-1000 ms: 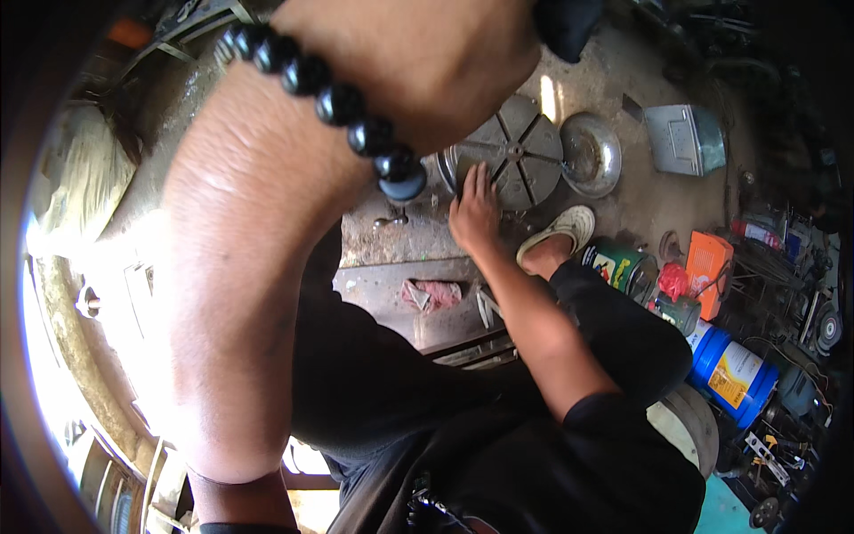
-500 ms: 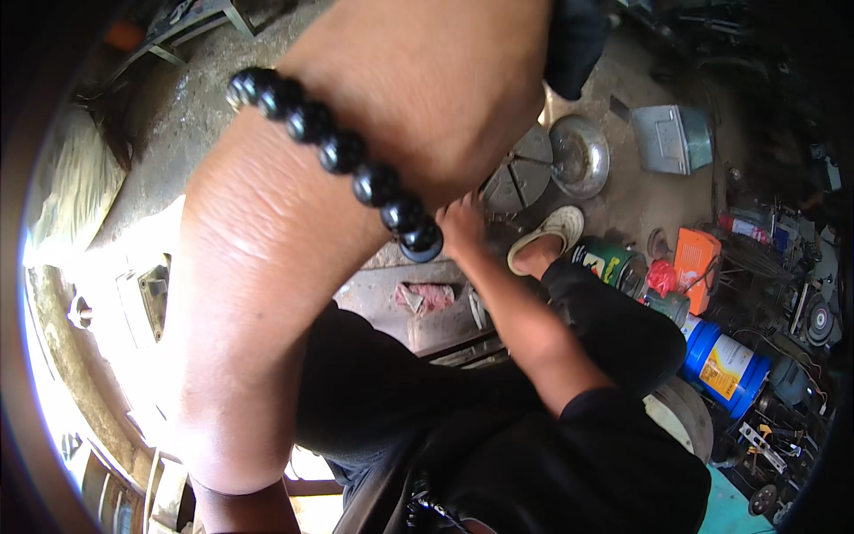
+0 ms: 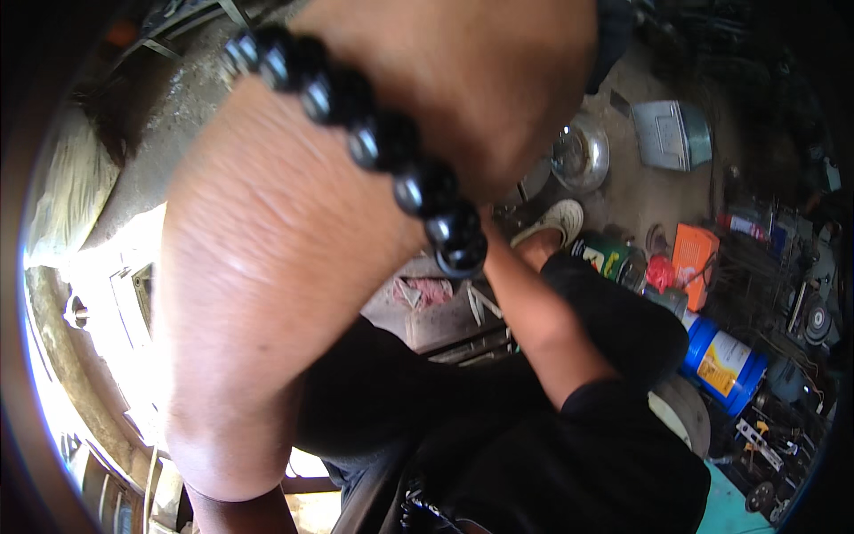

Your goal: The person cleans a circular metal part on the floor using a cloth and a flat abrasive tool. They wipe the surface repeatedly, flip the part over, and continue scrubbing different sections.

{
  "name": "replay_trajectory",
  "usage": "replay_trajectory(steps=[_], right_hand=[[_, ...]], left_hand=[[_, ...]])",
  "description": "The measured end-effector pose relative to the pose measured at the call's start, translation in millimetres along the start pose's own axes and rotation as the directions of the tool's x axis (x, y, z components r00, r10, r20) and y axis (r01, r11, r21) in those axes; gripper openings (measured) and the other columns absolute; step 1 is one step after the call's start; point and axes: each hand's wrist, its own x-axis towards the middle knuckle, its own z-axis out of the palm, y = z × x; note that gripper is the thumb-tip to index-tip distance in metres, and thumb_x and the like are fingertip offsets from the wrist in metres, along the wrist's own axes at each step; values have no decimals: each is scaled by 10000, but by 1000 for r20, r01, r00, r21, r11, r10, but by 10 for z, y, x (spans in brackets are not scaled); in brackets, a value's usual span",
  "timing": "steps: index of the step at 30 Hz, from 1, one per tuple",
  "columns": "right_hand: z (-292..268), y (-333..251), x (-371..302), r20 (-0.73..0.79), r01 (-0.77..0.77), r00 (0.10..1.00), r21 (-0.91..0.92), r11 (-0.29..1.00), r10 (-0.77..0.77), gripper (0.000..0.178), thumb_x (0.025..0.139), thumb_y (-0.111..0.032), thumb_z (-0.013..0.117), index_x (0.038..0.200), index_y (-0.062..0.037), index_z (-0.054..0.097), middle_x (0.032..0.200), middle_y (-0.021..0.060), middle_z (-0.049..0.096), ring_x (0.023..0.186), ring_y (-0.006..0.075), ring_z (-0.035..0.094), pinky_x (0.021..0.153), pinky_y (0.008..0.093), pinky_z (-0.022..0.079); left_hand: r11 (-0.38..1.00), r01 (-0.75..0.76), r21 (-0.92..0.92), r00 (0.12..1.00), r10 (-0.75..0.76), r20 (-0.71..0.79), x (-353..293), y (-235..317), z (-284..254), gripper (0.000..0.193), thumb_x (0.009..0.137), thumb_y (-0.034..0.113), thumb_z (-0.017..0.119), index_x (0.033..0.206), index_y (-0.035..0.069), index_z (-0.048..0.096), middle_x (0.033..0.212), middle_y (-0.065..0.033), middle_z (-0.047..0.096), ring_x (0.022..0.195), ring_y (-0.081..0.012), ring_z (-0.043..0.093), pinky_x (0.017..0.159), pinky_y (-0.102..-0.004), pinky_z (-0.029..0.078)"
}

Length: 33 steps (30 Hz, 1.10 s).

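Note:
My left hand (image 3: pixel 498 80) is raised very close to the camera and fills the top middle. A bracelet of shiny black beads (image 3: pixel 382 138) circles its wrist. Its fingers lie out of sight, and a dark thing (image 3: pixel 614 40) I cannot make out shows at its right edge. My right forearm (image 3: pixel 538 307) reaches up from the black sleeve; the right hand is hidden behind my left wrist. Beyond them, a grey round plate (image 3: pixel 536 181) is mostly covered, with a shiny metal basin (image 3: pixel 598 160) beside it. A pinkish cloth (image 3: pixel 422 292) lies below the wrist.
My foot in a pale clog (image 3: pixel 560 216) stands near the basin. A grey plastic box (image 3: pixel 660 133) sits farther back. On the right are a green container (image 3: pixel 605 258), an orange case (image 3: pixel 694 258), a blue bucket (image 3: pixel 722 367) and scattered tools (image 3: pixel 761 445).
My left hand and wrist have shifted right and closer to the camera. They now cover the right hand, which showed before, and more of the round plate.

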Motion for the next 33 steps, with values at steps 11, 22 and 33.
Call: replay_trajectory(steps=[11, 22, 33], right_hand=[[-21, 136, 191, -20, -45, 999, 15, 999, 45, 772, 968, -317, 550, 1556, 74, 239, 1656, 271, 148, 1527, 406, 212, 1237, 542, 181], [-143, -140, -73, 65, 51, 997, -28, 998, -49, 747, 964, -295, 541, 1552, 66, 256, 1648, 257, 199, 1530, 387, 218, 1236, 578, 141], [-414, -86, -31, 213, 320, 929, -60, 946, -301, 747, 956, -280, 589, 1555, 36, 274, 1645, 240, 220, 1527, 355, 239, 1241, 563, 147]], left_hand=[[999, -47, 25, 999, 48, -16, 68, -38, 146, 183, 876, 60, 572, 1014, -27, 655, 870, -244, 705, 851, -389, 714, 772, -454, 576], [997, -19, 69, 999, 17, 34, 29, -1, 88, 196, 870, 76, 584, 1015, -27, 666, 879, -248, 712, 851, -389, 721, 778, -459, 583], [991, 2, 132, 997, -11, 70, 20, 59, 144, 209, 865, 92, 595, 1015, -27, 677, 888, -252, 719, 851, -388, 727, 784, -463, 590]])
